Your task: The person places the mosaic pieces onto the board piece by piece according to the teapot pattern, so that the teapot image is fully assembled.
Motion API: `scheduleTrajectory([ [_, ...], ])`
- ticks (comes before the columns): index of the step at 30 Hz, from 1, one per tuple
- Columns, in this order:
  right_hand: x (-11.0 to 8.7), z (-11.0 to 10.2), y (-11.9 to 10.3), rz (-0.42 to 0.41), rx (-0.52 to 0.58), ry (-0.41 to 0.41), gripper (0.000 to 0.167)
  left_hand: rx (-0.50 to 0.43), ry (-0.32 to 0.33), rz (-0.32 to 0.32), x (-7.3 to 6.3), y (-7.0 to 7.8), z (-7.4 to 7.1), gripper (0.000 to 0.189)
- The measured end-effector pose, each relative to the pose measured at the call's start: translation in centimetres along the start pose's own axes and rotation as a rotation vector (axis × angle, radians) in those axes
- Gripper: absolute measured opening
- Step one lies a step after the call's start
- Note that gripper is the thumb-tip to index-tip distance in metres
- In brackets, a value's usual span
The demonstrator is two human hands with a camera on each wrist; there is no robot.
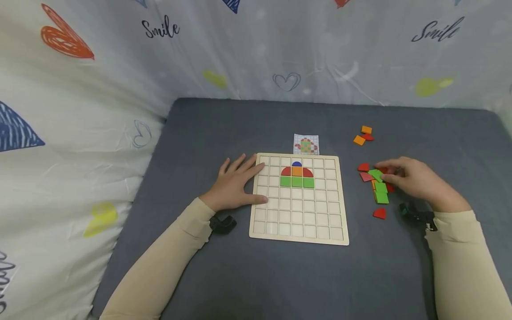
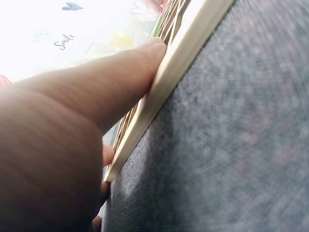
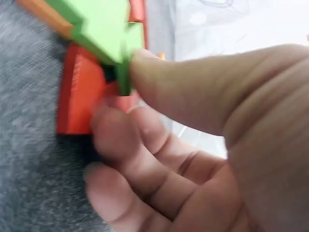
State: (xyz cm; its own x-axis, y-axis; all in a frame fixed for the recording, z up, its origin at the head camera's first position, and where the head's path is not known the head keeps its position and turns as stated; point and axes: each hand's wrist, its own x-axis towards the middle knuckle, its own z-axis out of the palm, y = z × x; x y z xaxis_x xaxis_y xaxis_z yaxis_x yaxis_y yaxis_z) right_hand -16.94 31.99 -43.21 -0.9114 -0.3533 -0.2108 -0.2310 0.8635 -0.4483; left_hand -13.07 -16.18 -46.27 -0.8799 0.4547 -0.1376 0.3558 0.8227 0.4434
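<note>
A wooden grid board (image 1: 298,218) lies flat with a few tiles in its upper cells: a blue half-round, an orange square (image 1: 297,171) between two red quarter-rounds, and three green squares (image 1: 297,182) in a row below. My left hand (image 1: 236,184) rests spread on the board's left edge, thumb and fingertips over the rim. At the loose pile on the right, my right hand (image 1: 414,178) pinches a green tile (image 3: 126,58); its thumb lies against the tile and the other fingers curl close to a red tile (image 3: 79,92). Part of the pile is hidden under this hand.
A small printed pattern card (image 1: 306,144) touches the board's top edge. Two orange tiles (image 1: 359,140) and a red one lie further back on the right. One red quarter-round (image 1: 379,214) sits apart, nearer the front. A printed curtain (image 1: 256,53) hangs behind the grey table.
</note>
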Motion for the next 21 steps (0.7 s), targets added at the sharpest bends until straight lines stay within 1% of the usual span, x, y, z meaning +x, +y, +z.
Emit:
scheduleTrajectory([
  [6, -0.5, -0.2, -0.1, 0.067, 0.076, -0.004, 0.037, 0.014, -0.013, 0.002, 0.2, 0.0, 0.1, 0.103],
  [12, -0.3, 0.0, -0.8, 0.075, 0.07, 0.009, 0.03, 0.008, -0.012, 0.0, 0.3, -0.1, 0.1, 0.102],
  [16, 0.1, 0.3, -1.1, 0.092, 0.096, -0.002, 0.026, 0.005, -0.009, -0.002, 0.4, -0.1, 0.0, 0.102],
  [18, 0.1, 0.3, -1.3, 0.109, 0.099, -0.006, 0.029, 0.004, -0.011, -0.003, 0.3, -0.1, -0.1, 0.102],
  [21, 0.2, 0.4, -1.7, 0.121, 0.084, -0.004, 0.04, 0.004, -0.014, -0.005, 0.3, -0.1, 0.0, 0.103],
])
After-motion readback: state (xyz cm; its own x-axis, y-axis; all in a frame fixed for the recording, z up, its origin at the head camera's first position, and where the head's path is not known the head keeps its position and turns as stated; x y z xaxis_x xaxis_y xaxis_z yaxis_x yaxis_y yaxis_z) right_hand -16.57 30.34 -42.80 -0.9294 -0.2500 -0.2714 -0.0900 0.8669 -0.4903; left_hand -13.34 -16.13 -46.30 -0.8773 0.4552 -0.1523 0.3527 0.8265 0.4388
